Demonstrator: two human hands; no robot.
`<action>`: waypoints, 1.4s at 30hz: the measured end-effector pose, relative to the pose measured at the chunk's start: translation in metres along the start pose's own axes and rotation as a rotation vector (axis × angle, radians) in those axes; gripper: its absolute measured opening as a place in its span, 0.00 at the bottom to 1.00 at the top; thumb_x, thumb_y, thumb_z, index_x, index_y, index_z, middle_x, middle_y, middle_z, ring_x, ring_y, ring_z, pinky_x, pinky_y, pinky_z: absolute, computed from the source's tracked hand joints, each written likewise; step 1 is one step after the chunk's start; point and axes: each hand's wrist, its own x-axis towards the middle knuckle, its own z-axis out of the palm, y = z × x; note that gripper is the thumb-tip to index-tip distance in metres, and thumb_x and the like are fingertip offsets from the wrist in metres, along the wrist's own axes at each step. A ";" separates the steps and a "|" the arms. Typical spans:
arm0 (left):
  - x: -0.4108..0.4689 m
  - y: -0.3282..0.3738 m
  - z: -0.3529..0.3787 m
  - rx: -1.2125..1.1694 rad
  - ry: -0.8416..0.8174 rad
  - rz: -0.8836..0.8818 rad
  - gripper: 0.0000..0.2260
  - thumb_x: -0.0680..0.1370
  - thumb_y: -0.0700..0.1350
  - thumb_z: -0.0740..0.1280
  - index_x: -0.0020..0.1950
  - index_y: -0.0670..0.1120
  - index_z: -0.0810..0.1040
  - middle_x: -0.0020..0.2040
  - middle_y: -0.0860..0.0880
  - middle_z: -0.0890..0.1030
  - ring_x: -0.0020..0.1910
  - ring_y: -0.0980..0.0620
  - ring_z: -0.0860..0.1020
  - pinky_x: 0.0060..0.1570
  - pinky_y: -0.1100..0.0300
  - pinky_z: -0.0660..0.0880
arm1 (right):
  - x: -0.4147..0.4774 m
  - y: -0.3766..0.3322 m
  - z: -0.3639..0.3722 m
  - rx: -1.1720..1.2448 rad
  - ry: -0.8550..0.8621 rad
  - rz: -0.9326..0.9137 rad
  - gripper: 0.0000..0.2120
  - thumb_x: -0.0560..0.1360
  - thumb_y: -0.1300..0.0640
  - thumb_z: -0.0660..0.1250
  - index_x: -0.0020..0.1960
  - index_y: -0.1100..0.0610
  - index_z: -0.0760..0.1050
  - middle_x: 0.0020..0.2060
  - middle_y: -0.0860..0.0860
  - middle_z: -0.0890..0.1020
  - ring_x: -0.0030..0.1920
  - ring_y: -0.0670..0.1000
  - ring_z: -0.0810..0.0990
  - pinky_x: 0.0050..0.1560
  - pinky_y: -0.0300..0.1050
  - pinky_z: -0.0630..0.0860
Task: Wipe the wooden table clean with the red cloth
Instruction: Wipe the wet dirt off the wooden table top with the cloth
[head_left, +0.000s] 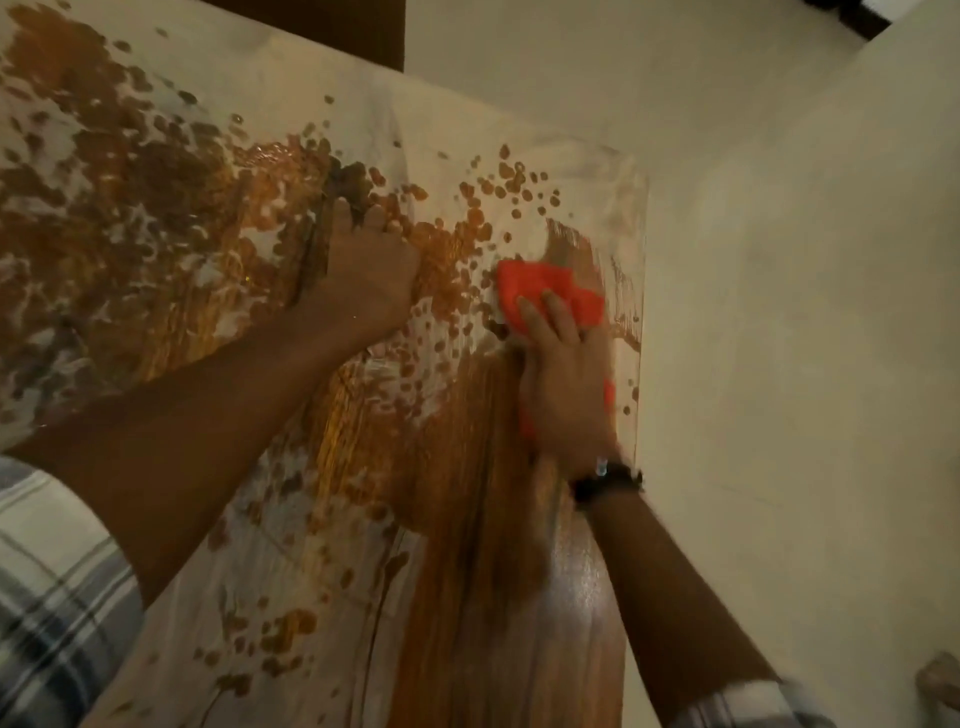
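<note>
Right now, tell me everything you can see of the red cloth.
The red cloth is bright orange-red, soft-looking fabric, bunched up. It lies on the wet, smeared wooden table near its right edge. The right hand presses on it with straight fingers, covering its middle; cloth shows past the fingertips and beside the palm.

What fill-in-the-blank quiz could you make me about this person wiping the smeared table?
1. The right hand presses a ____ cloth flat on the wooden table.
2. The left hand rests on the tabletop and holds ____.
3. The black wristband sits on the person's ____ wrist.

Missing words: red; nothing; right.
</note>
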 end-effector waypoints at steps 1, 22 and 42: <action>0.001 0.001 0.000 0.018 0.002 -0.002 0.26 0.74 0.45 0.68 0.72 0.45 0.69 0.74 0.44 0.67 0.77 0.43 0.55 0.75 0.38 0.49 | -0.035 -0.006 0.003 0.007 -0.055 -0.068 0.24 0.82 0.53 0.55 0.76 0.42 0.58 0.77 0.48 0.60 0.71 0.59 0.60 0.70 0.53 0.56; 0.000 0.000 -0.001 -0.073 -0.002 -0.026 0.24 0.76 0.40 0.67 0.72 0.46 0.69 0.74 0.46 0.67 0.76 0.45 0.59 0.74 0.37 0.50 | -0.092 -0.044 0.016 -0.003 -0.082 -0.184 0.30 0.77 0.59 0.66 0.75 0.46 0.61 0.76 0.50 0.64 0.67 0.59 0.68 0.68 0.55 0.66; 0.001 0.002 0.000 -0.109 0.052 -0.023 0.26 0.73 0.40 0.70 0.71 0.46 0.69 0.72 0.45 0.69 0.76 0.45 0.60 0.73 0.36 0.50 | -0.103 -0.003 0.001 -0.025 -0.091 -0.019 0.28 0.78 0.59 0.65 0.75 0.45 0.63 0.75 0.50 0.66 0.69 0.60 0.68 0.68 0.58 0.70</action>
